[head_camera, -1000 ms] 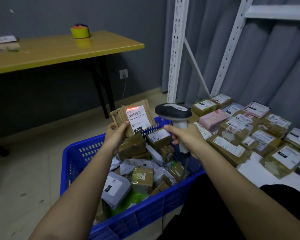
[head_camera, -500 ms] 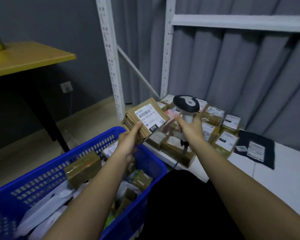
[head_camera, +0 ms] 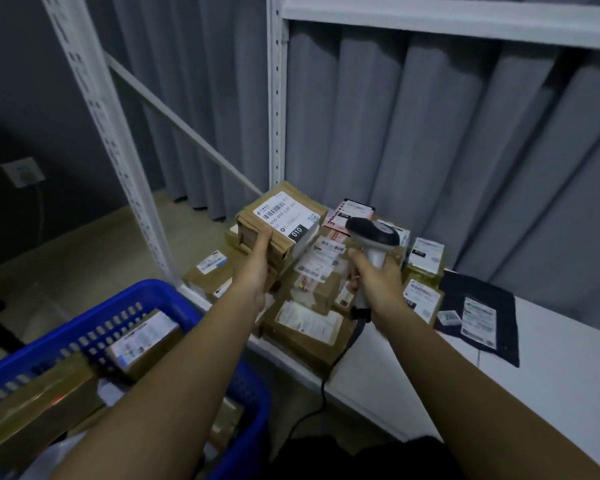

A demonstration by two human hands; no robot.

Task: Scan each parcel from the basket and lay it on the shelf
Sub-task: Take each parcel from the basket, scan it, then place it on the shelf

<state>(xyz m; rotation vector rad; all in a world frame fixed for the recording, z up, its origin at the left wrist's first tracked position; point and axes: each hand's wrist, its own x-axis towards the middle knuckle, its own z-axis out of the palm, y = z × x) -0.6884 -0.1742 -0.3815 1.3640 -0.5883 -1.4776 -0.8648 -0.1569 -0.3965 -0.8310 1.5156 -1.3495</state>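
Left hand (head_camera: 257,265): fingers curled round the near edge of a brown cardboard parcel (head_camera: 281,220), thumb on top. Parcel held raised above the piled parcels (head_camera: 309,306) at the left end of the white shelf (head_camera: 551,375), tilted, white barcode label marked "010" facing up.

Right hand (head_camera: 378,282): fingers clenched round the grip of a handheld scanner (head_camera: 373,233). Scanner head dark on top, just right of the held parcel, not touching it. Black cable (head_camera: 323,393) hanging from the grip down past the shelf edge.

Shelf: brown and yellowish labelled boxes crowded at the left end; flat dark mailer bag (head_camera: 478,313) with white labels lying to their right; bare white surface beyond.

Lower left: blue plastic basket (head_camera: 125,306) holding more cardboard parcels.

Surroundings: white perforated uprights (head_camera: 276,98) and upper shelf board; grey curtain (head_camera: 430,150) behind.
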